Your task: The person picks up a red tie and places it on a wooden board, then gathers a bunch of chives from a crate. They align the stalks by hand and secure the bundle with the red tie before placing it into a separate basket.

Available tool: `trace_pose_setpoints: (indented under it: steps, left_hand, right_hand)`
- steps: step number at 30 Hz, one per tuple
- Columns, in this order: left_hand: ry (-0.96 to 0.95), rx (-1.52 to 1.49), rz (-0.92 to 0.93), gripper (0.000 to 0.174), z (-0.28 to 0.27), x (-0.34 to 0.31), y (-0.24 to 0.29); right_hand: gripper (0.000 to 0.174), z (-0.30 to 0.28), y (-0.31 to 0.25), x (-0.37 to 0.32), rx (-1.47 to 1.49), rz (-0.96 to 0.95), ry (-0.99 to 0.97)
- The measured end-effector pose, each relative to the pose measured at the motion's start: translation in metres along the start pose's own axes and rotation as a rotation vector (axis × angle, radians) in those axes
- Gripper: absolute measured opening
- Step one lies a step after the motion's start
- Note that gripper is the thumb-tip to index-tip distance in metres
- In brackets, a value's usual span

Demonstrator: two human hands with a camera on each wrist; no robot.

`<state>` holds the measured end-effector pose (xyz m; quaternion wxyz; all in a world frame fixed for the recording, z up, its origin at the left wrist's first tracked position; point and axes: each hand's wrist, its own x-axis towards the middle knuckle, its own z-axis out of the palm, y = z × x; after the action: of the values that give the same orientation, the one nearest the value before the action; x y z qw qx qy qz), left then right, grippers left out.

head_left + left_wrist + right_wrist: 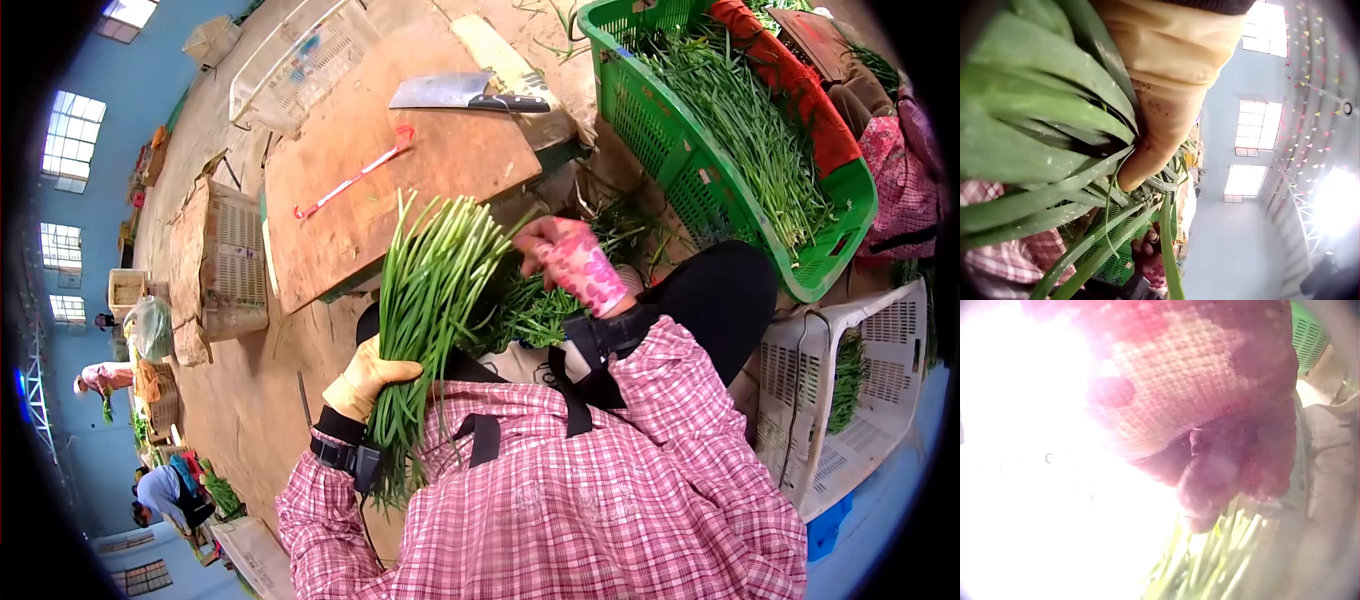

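My left hand (370,380), in a pale yellow glove, grips a thick bunch of garlic chives (435,270) by its leafy part. The pale cut ends fan out over the near edge of a wooden board (440,150). In the left wrist view the thumb (1141,165) lies across the broad green leaves. My right hand (575,262), in a pink patterned covering, has its fingers curled beside the stem ends. The right wrist view shows its fingertips (1200,503) right at the stems (1222,550); whether they pinch any I cannot tell. Loose chives (540,310) lie below that hand.
A cleaver (440,92) and a red-and-white strip (355,182) lie on the board. At the right stand a green crate (650,130) full of chives and a white crate (780,400). Another person (905,170) sits beyond the green crate. More crates (235,255) stand left.
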<state>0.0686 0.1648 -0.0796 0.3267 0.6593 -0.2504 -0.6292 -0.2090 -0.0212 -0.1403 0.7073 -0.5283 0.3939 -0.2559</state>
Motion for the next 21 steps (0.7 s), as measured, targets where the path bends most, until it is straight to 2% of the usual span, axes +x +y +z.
trace_pose_setpoints:
  steps: [1, 4, 5, 8, 9, 10, 12, 13, 14, 16, 17, 18, 20, 21]
  left_hand:
    - [-0.003, 0.017, -0.006, 0.046, 0.004, 0.000, 0.003]
    - [-0.036, 0.047, -0.029, 0.045, 0.009, 0.001, 0.008]
    - [-0.047, 0.052, -0.035, 0.045, 0.010, 0.002, 0.008]
    - [-0.008, 0.001, -0.038, 0.046, 0.006, -0.002, 0.005]
    - [0.002, -0.025, -0.064, 0.045, 0.007, -0.005, 0.008]
    - [-0.002, -0.027, -0.061, 0.045, 0.008, -0.006, 0.009]
    - [-0.021, -0.027, -0.058, 0.045, 0.011, -0.005, 0.010]
    - [-0.036, -0.005, -0.067, 0.044, 0.014, -0.005, 0.012]
    - [-0.067, 0.020, -0.072, 0.045, 0.015, -0.003, 0.014]
    - [-0.120, 0.059, -0.085, 0.045, 0.019, 0.000, 0.015]
    - [-0.113, 0.068, -0.096, 0.045, 0.022, -0.002, 0.019]
    - [-0.107, 0.066, -0.094, 0.045, 0.021, -0.002, 0.018]
    - [-0.095, 0.060, -0.089, 0.045, 0.019, -0.002, 0.016]
    - [-0.079, 0.053, -0.097, 0.043, 0.018, -0.001, 0.016]
  right_hand:
    - [0.029, 0.013, -0.012, 0.000, -0.026, 0.130, -0.010]
    - [0.025, 0.036, 0.026, 0.014, 0.063, 0.116, -0.126]
    - [0.020, 0.032, 0.031, 0.013, 0.054, 0.086, -0.197]
    - [0.018, 0.006, 0.020, 0.010, 0.337, -0.068, -0.097]
    - [0.018, -0.002, 0.021, 0.016, 0.418, -0.176, -0.009]
    - [0.026, -0.007, 0.002, 0.019, 0.263, -0.014, 0.095]
    - [0.038, -0.004, -0.015, 0.022, 0.120, 0.022, 0.047]
    - [0.045, 0.004, -0.018, 0.021, -0.054, -0.054, 0.085]
    - [0.038, 0.009, -0.019, 0.019, 0.051, -0.007, 0.052]
    - [0.032, 0.001, 0.003, 0.031, 0.056, -0.044, 0.083]
    - [0.024, -0.002, 0.008, 0.035, 0.063, 0.026, 0.219]
    - [0.017, -0.017, 0.029, 0.048, 0.142, -0.044, 0.309]
    - [0.019, -0.022, 0.023, 0.035, 0.082, -0.098, 0.422]
    - [0.019, -0.010, -0.005, 0.014, -0.055, -0.121, 0.316]
